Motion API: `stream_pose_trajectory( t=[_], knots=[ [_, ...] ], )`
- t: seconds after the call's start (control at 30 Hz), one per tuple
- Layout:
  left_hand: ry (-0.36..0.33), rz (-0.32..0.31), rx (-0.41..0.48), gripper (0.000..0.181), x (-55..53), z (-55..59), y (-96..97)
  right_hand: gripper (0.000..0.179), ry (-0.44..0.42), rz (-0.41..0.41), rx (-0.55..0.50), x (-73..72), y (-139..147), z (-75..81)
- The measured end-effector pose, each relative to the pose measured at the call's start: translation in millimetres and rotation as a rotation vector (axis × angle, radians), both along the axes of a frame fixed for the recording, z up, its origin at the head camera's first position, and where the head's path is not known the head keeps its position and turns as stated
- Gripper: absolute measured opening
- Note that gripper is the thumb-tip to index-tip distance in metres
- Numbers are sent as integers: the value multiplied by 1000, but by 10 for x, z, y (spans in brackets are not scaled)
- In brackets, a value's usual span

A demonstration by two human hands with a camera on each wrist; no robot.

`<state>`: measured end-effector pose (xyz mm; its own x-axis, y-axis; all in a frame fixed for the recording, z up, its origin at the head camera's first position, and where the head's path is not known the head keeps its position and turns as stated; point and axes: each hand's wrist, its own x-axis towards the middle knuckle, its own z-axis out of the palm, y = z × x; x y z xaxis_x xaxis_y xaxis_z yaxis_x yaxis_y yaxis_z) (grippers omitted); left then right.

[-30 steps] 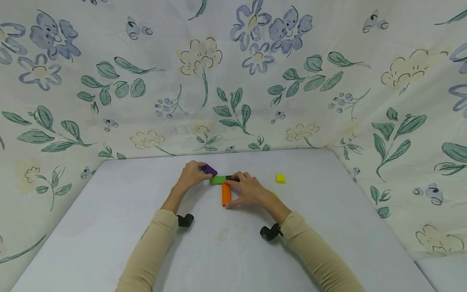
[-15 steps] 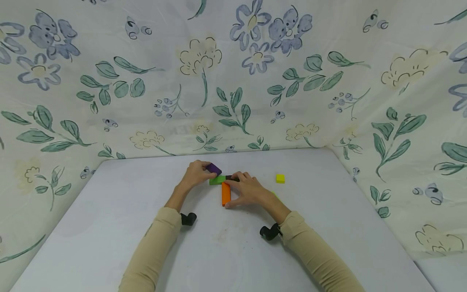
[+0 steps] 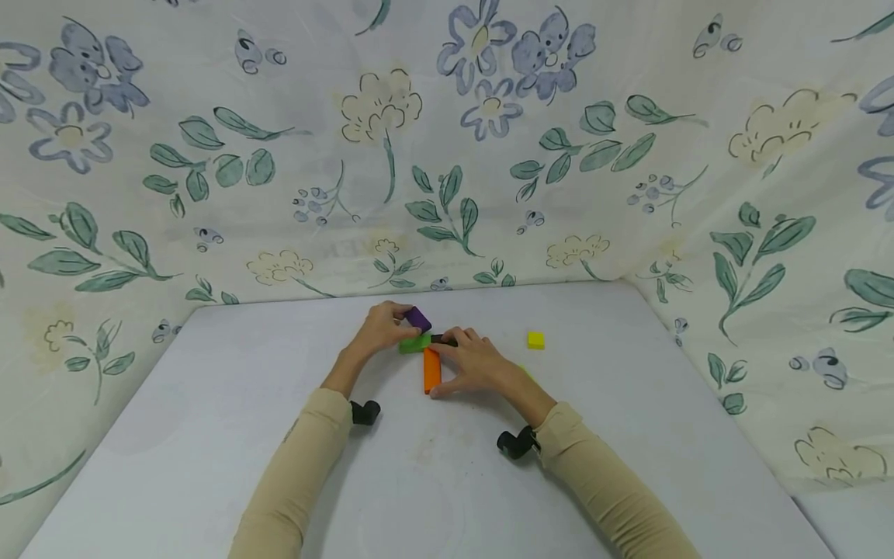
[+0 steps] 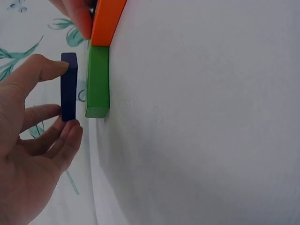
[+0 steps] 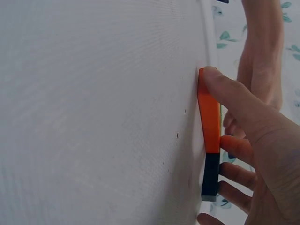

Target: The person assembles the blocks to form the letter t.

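Your left hand (image 3: pixel 377 326) pinches the purple block (image 4: pixel 69 89), near but apart from the green block (image 4: pixel 98 82). Your right hand (image 3: pixel 478 362) grips the orange block (image 3: pixel 432 373) on the table (image 3: pixel 412 489), thumb at its near end, fingers at the black block (image 5: pixel 211 176).

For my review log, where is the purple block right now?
The purple block is pinched in the left hand, slightly left of centre in the head view, near the green block; the left wrist view shows a gap between them.
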<state>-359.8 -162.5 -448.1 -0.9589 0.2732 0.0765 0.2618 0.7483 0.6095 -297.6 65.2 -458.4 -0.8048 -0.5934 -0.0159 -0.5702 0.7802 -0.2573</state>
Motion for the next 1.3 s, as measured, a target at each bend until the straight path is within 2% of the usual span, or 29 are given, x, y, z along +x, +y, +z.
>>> stream_pose_trajectory(
  t=[0.2,0.43,0.77,0.9,1.3],
  knots=[
    [-24,-62,-5,60,-51,23,13,90,12,7,0,0,2,9],
    [-11,-126,-29,60,-100,49,27,90,-3,6,2,-4,-4,27],
    [-34,-174,-51,61,-157,96,35,90,0,6,10,-10,-4,30],
    [-48,-175,-46,60,-184,114,26,90,1,3,15,-8,-3,34],
    [-54,-232,-38,57,-258,97,44,89,-11,7,7,-5,7,19]
  ],
)
